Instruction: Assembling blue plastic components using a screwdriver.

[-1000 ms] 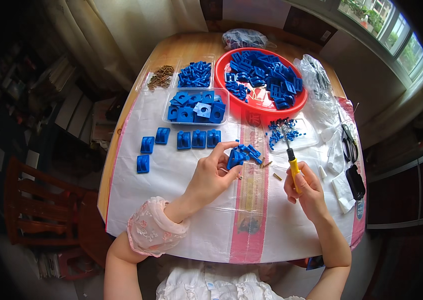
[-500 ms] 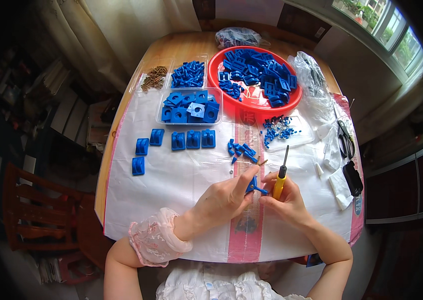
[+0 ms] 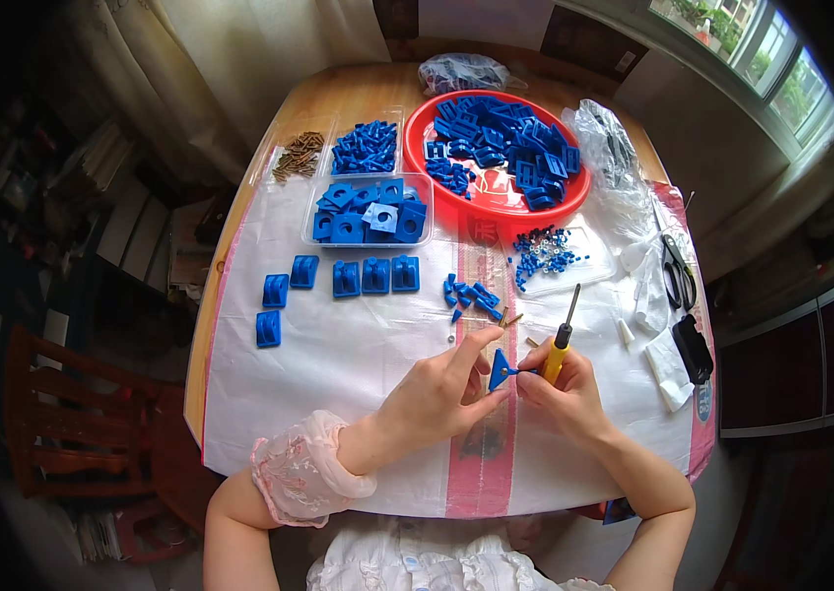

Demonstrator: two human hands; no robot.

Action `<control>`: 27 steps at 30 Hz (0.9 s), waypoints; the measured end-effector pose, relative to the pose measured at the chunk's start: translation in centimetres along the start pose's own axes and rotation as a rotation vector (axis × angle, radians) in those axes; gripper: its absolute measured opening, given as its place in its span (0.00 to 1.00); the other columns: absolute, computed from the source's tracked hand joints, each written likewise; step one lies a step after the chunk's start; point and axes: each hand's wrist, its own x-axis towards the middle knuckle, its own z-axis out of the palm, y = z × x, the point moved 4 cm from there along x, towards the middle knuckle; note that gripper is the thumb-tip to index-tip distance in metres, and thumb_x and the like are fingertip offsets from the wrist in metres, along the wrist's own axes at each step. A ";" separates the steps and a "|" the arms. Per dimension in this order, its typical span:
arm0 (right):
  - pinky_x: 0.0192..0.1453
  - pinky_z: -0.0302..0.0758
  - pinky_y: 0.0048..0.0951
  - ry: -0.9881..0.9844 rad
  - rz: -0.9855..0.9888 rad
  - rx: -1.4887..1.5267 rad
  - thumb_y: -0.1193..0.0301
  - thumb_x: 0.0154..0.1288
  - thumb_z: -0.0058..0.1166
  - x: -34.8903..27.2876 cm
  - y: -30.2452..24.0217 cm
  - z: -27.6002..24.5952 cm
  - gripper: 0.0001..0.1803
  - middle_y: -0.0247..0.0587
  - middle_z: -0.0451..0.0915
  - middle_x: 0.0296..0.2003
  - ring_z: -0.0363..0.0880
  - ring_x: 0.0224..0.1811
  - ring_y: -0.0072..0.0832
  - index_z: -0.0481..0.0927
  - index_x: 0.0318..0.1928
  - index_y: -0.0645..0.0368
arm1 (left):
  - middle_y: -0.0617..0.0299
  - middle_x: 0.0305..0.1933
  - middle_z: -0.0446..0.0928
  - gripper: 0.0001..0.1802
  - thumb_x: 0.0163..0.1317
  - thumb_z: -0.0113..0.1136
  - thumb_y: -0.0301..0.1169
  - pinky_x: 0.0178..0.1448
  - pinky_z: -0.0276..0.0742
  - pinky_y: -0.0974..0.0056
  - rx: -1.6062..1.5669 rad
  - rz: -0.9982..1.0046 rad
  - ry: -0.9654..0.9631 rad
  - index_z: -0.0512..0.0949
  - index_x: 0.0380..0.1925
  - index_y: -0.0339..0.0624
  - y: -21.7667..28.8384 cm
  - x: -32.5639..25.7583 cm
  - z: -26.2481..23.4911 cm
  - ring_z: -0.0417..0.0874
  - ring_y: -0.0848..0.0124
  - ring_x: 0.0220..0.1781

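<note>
Screwdriver (image 3: pixel 555 361), one — yellow handle, dark shaft, tip pointing up and away — gripped in the right hand (image 3: pixel 574 396), whose thumb and fingertips also close at the narrow end of a blue fitting. Blue fitting (image 3: pixel 499 368), one, triangular from this side, above the middle of the surface toward its near edge; left hand (image 3: pixel 432 390) in a narrow hold on it, thumb below, index finger arched above.

Blue brackets (image 3: pixel 375 277), six, toward the left edge of the surface: three in a row, three staggered. Small blue parts (image 3: pixel 482 296), loose, just beyond the hands; brass pins (image 3: pixel 509 319) beside them. Tiny blue pieces (image 3: pixel 543 252), heaped, toward the right edge. Scissors (image 3: pixel 677 275) and black case (image 3: pixel 694 352), at the right edge. Red basin (image 3: pixel 415 148), full of blue parts, near the far edge. Brownish screws (image 3: pixel 299 156), piled, toward the far left corner — blue square plates (image 3: pixel 346 227), holed, in a clear tray nearer.
</note>
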 end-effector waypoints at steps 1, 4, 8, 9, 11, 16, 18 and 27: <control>0.34 0.70 0.18 -0.003 0.017 0.038 0.78 0.70 0.60 0.0 0.0 -0.1 0.06 0.31 0.77 0.34 0.74 0.31 0.14 0.77 0.45 0.64 | 0.55 0.37 0.83 0.33 0.59 0.75 0.30 0.40 0.88 0.63 0.008 0.007 -0.014 0.70 0.62 0.40 -0.1 0.1 -0.1 0.89 0.66 0.35; 0.32 0.68 0.19 -0.018 0.065 0.145 0.78 0.72 0.59 0.1 0.1 -0.2 0.06 0.32 0.77 0.33 0.72 0.30 0.14 0.76 0.45 0.64 | 0.55 0.39 0.83 0.29 0.56 0.77 0.32 0.42 0.87 0.65 -0.024 0.004 -0.013 0.75 0.55 0.38 -0.1 0.2 -0.3 0.88 0.67 0.36; 0.29 0.65 0.19 -0.052 0.104 0.225 0.77 0.73 0.57 0.3 0.3 -0.2 0.06 0.32 0.76 0.32 0.70 0.27 0.14 0.75 0.46 0.64 | 0.55 0.38 0.80 0.29 0.54 0.79 0.40 0.39 0.85 0.64 0.014 0.102 0.027 0.77 0.50 0.37 -0.2 0.3 -0.4 0.86 0.66 0.33; 0.29 0.64 0.20 -0.059 0.109 0.233 0.77 0.73 0.57 0.3 0.4 -0.2 0.06 0.32 0.76 0.32 0.69 0.27 0.14 0.75 0.46 0.64 | 0.55 0.37 0.80 0.29 0.54 0.79 0.40 0.39 0.85 0.64 0.012 0.094 0.019 0.77 0.48 0.37 -0.2 0.3 -0.4 0.86 0.66 0.33; 0.29 0.64 0.20 -0.057 0.132 0.245 0.77 0.74 0.56 0.3 0.5 -0.1 0.05 0.32 0.75 0.31 0.68 0.26 0.13 0.75 0.46 0.64 | 0.56 0.35 0.80 0.28 0.53 0.80 0.42 0.39 0.84 0.64 0.009 0.078 0.003 0.77 0.45 0.37 -0.2 0.4 -0.5 0.86 0.67 0.32; 0.29 0.63 0.19 -0.066 0.205 0.332 0.76 0.75 0.55 0.3 0.4 0.3 0.04 0.29 0.73 0.30 0.65 0.25 0.12 0.74 0.46 0.61 | 0.57 0.32 0.81 0.28 0.53 0.80 0.45 0.39 0.82 0.66 -0.120 -0.022 -0.061 0.76 0.42 0.37 -0.6 0.3 -0.4 0.85 0.68 0.32; 0.30 0.63 0.19 -0.053 0.234 0.345 0.75 0.75 0.55 0.2 0.3 0.3 0.04 0.28 0.72 0.30 0.65 0.25 0.12 0.74 0.45 0.60 | 0.58 0.32 0.81 0.28 0.55 0.79 0.45 0.39 0.82 0.66 -0.183 -0.044 -0.068 0.76 0.43 0.37 -0.7 0.3 -0.3 0.85 0.69 0.33; 0.32 0.65 0.19 -0.048 0.240 0.339 0.74 0.75 0.56 0.1 0.1 0.2 0.05 0.29 0.74 0.31 0.66 0.27 0.12 0.73 0.46 0.59 | 0.56 0.35 0.83 0.27 0.60 0.75 0.43 0.41 0.83 0.65 -0.192 -0.037 -0.086 0.75 0.49 0.37 -0.5 0.2 -0.2 0.86 0.69 0.35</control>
